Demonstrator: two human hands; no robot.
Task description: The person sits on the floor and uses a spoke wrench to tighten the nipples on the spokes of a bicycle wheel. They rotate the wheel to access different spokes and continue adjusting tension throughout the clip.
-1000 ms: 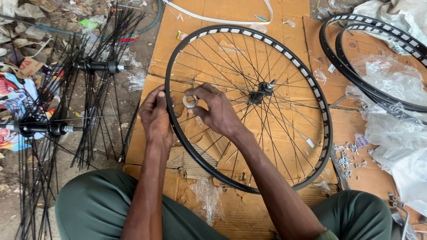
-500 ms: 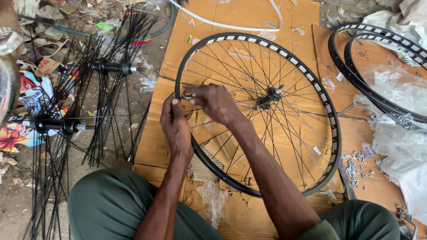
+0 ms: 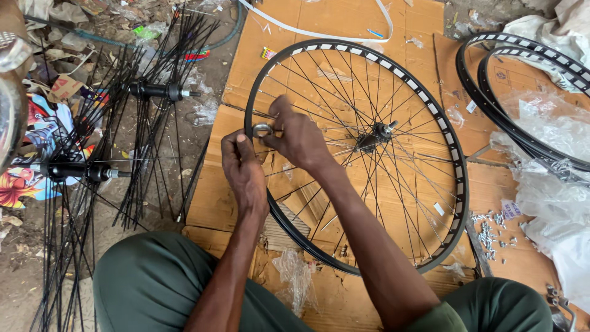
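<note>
At the left edge of the bicycle wheel, the right hand is pinching a small round spoke wrench while the left hand is gripping the rim, apparently mid spoke-tightening; next likely needs reseating on the neighbouring nipple.

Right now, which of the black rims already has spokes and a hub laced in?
The rim on the cardboard under both hands, with spokes running to a centre hub. The two bare rims at upper right have neither.
</note>
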